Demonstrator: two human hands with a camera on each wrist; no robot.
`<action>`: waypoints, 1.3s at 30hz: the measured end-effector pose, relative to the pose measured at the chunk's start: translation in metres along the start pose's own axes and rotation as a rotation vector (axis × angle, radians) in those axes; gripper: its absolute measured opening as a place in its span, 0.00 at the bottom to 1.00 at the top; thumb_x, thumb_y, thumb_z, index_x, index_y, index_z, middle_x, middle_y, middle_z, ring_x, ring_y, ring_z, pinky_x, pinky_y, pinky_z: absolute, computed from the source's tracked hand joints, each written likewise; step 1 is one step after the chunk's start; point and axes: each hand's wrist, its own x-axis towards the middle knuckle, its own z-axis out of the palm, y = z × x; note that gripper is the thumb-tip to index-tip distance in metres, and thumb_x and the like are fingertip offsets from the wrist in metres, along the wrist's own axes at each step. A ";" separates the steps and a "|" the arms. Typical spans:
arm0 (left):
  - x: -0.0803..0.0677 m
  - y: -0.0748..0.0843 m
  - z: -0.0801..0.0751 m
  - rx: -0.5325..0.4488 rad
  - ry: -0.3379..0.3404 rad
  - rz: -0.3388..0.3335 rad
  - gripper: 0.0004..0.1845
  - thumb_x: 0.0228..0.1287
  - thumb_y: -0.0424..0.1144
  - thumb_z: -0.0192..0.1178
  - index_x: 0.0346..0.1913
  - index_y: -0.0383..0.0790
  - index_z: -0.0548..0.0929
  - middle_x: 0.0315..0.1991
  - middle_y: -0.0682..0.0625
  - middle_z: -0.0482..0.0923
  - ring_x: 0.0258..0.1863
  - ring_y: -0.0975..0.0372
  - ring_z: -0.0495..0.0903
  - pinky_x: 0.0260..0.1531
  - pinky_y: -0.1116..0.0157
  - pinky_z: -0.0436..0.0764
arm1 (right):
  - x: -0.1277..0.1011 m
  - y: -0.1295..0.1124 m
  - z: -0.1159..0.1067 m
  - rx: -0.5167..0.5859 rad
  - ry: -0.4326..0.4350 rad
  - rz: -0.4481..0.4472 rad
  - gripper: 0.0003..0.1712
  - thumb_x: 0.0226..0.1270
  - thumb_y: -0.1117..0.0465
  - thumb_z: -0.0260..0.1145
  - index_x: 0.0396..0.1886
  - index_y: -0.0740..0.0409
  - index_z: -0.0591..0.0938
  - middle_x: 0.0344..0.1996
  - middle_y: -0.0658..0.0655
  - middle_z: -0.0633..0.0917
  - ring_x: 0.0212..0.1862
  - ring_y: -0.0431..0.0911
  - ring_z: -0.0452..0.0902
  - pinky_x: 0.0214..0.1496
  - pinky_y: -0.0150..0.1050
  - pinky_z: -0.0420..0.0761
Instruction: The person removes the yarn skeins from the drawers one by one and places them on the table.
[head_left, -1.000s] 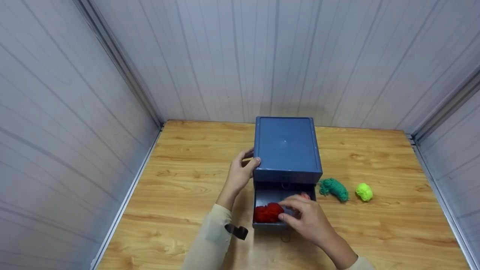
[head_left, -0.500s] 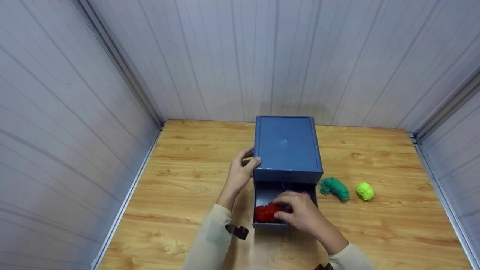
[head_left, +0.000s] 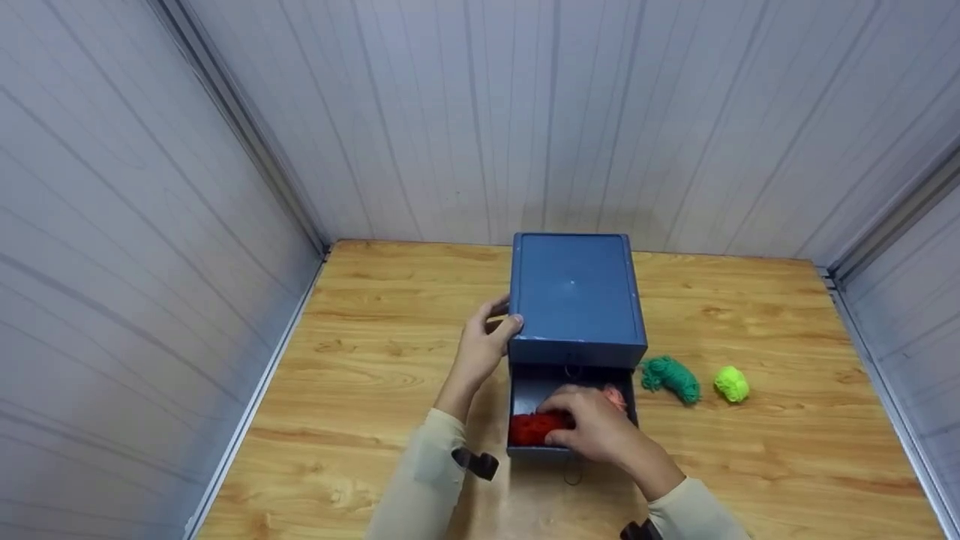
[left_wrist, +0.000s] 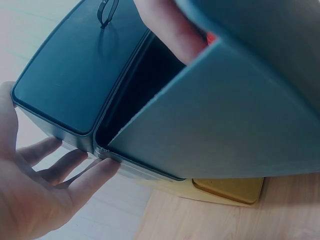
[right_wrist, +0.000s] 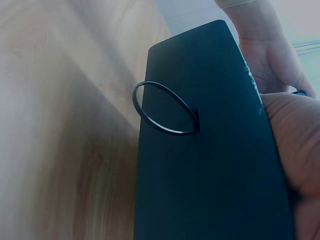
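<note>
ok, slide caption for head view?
Right grip on red yarn in open lower drawer, left grip on blue cabinet, green yarn, yellow bundle alongside.

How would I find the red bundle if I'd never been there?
Find the blue drawer box on the wooden surface, then its open lower drawer. The red bundle lies at the drawer's near left, with the right hand on it. It's a deeper red than the pinkish bundle at the drawer's right.
</note>
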 end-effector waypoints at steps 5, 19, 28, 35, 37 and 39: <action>0.000 0.001 0.001 0.007 0.009 0.003 0.30 0.70 0.43 0.62 0.72 0.40 0.73 0.64 0.39 0.75 0.60 0.51 0.79 0.50 0.56 0.86 | 0.001 0.001 0.002 0.018 0.009 0.012 0.12 0.58 0.61 0.77 0.43 0.50 0.89 0.41 0.48 0.87 0.44 0.44 0.81 0.50 0.46 0.81; 0.001 0.001 0.001 0.014 0.006 -0.003 0.29 0.71 0.44 0.62 0.72 0.41 0.73 0.65 0.40 0.75 0.61 0.50 0.78 0.50 0.55 0.86 | -0.011 0.003 -0.007 0.054 0.206 -0.016 0.09 0.55 0.62 0.79 0.37 0.48 0.90 0.34 0.44 0.85 0.33 0.37 0.77 0.35 0.33 0.79; 0.000 0.000 0.002 0.003 0.016 0.000 0.29 0.71 0.42 0.62 0.72 0.40 0.73 0.65 0.38 0.75 0.61 0.50 0.78 0.50 0.56 0.86 | -0.023 0.002 -0.016 0.102 0.270 0.020 0.10 0.56 0.60 0.80 0.38 0.45 0.90 0.35 0.42 0.85 0.33 0.36 0.77 0.36 0.32 0.80; 0.001 0.000 0.002 -0.009 0.022 0.002 0.29 0.70 0.40 0.62 0.72 0.38 0.73 0.64 0.38 0.75 0.59 0.50 0.79 0.49 0.56 0.86 | -0.032 0.004 -0.027 0.090 0.348 0.005 0.12 0.54 0.62 0.80 0.40 0.46 0.91 0.39 0.43 0.86 0.34 0.36 0.79 0.36 0.32 0.81; 0.000 0.001 0.002 -0.013 0.022 0.005 0.29 0.70 0.40 0.61 0.72 0.37 0.73 0.64 0.38 0.75 0.59 0.50 0.79 0.49 0.56 0.87 | -0.036 0.006 -0.031 0.096 0.370 -0.001 0.13 0.54 0.62 0.80 0.40 0.46 0.91 0.40 0.43 0.87 0.34 0.36 0.80 0.35 0.32 0.82; 0.000 0.001 0.003 -0.014 0.024 0.008 0.29 0.70 0.40 0.61 0.72 0.37 0.73 0.64 0.38 0.75 0.58 0.50 0.79 0.48 0.56 0.87 | -0.040 0.007 -0.035 0.102 0.388 -0.003 0.13 0.54 0.63 0.80 0.40 0.46 0.91 0.41 0.43 0.87 0.35 0.36 0.81 0.36 0.33 0.83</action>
